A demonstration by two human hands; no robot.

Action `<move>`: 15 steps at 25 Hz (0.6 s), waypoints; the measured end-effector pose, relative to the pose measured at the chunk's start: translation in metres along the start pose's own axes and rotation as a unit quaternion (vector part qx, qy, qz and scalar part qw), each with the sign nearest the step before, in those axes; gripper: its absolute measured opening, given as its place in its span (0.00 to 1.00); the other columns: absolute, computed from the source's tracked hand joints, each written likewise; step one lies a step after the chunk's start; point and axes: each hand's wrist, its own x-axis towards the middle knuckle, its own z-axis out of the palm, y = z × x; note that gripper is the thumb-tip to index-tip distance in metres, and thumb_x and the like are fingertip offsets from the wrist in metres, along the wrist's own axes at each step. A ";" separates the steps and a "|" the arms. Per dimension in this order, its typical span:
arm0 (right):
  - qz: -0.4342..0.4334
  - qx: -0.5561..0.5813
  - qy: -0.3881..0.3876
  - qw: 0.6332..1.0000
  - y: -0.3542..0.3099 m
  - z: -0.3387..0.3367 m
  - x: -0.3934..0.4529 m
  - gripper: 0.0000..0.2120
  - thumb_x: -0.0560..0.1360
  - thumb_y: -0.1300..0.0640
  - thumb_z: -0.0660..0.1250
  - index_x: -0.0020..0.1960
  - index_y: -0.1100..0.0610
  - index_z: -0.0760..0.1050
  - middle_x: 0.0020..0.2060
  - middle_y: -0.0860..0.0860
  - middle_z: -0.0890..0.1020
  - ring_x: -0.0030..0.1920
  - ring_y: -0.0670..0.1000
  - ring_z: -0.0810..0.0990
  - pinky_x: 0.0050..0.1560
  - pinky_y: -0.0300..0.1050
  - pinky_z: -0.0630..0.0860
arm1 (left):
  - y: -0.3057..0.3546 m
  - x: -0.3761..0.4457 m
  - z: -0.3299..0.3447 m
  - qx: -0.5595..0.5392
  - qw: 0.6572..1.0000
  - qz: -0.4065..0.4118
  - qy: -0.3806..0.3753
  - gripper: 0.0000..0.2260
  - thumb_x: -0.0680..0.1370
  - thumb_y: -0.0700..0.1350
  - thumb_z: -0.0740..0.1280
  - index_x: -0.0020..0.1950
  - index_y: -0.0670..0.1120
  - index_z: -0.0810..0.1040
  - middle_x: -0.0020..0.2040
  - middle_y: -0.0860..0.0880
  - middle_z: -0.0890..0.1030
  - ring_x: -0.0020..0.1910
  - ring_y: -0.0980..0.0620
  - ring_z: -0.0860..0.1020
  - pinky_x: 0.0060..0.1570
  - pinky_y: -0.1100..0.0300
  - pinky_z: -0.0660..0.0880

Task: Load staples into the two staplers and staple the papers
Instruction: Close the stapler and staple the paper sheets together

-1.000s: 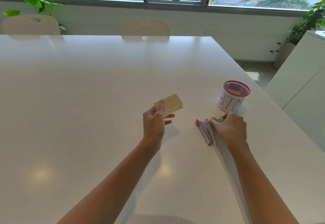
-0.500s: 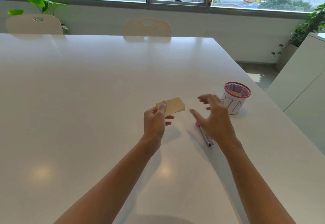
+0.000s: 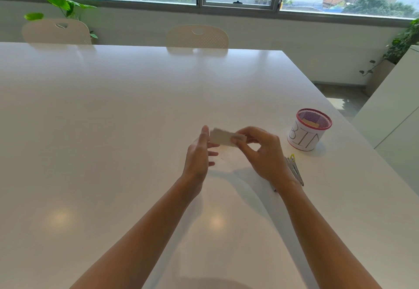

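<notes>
A small stack of pale papers (image 3: 221,137) is held above the white table (image 3: 113,129), blurred by motion. My left hand (image 3: 199,154) grips its left end with thumb up. My right hand (image 3: 263,152) pinches its right end between thumb and fingers. The staplers (image 3: 294,169) lie flat on the table just right of my right wrist; a yellow tip and grey metal show, and the rest is hidden behind the hand and forearm.
A mesh cup (image 3: 309,129) with a red rim and a white label reading BIN stands at the right, with a paper piece inside. Two chairs (image 3: 197,36) stand at the table's far edge. The table's right edge runs close by the cup.
My right hand has let go of the staplers, risen and moved left to take the right end of the papers. The left hand has kept hold of the papers.
</notes>
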 end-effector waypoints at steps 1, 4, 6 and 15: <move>0.056 0.037 -0.005 0.998 0.000 0.001 0.000 0.01 0.76 0.55 0.73 0.47 0.51 0.83 0.39 0.43 0.85 0.41 0.42 0.82 0.43 0.34 0.77 | 0.000 0.000 -0.002 -0.008 1.000 0.009 -0.002 0.25 0.82 0.64 0.52 0.59 0.51 0.81 0.52 0.51 0.84 0.51 0.50 0.81 0.47 0.57 0.78; 0.189 0.138 -0.041 0.971 0.002 0.004 0.001 0.03 0.76 0.55 0.73 0.47 0.53 0.84 0.39 0.49 0.86 0.40 0.46 0.82 0.44 0.39 0.77 | 0.001 -0.001 -0.006 -0.015 0.999 0.035 0.003 0.14 0.81 0.58 0.63 0.50 0.52 0.84 0.46 0.51 0.86 0.47 0.53 0.82 0.49 0.54 0.78; 0.249 0.222 -0.055 0.941 0.001 0.004 0.000 0.05 0.76 0.57 0.73 0.48 0.58 0.85 0.42 0.53 0.87 0.43 0.49 0.84 0.51 0.45 0.80 | 0.000 -0.001 -0.008 -0.017 0.999 0.035 0.008 0.09 0.79 0.51 0.69 0.46 0.49 0.86 0.44 0.47 0.87 0.44 0.53 0.81 0.50 0.53 0.77; 0.288 0.273 -0.072 0.915 -0.009 0.001 -0.002 0.07 0.76 0.61 0.70 0.50 0.64 0.84 0.43 0.57 0.86 0.44 0.50 0.84 0.49 0.42 0.81 | 0.001 -0.008 -0.006 -0.018 0.999 0.019 -0.028 0.07 0.76 0.48 0.72 0.48 0.46 0.87 0.46 0.44 0.87 0.41 0.54 0.79 0.47 0.56 0.76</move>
